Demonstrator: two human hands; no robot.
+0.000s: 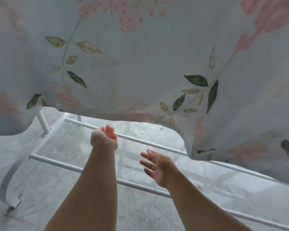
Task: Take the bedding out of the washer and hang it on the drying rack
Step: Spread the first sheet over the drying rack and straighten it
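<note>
While one floral sheet (140, 72) is lying draped over the drying rack (42, 121), it is hiding the rack's back and right part, and its own top and side edges are running out of frame. Two white rails are showing bare: the far rail (140, 141) and the near rail (57, 164), which the forearms are partly covering. Two hands are reaching out. The right hand (157, 167) is spreading open and empty. The left hand (104, 136) is curling its fingers by the far rail; cannot tell if it is gripping anything.
</note>
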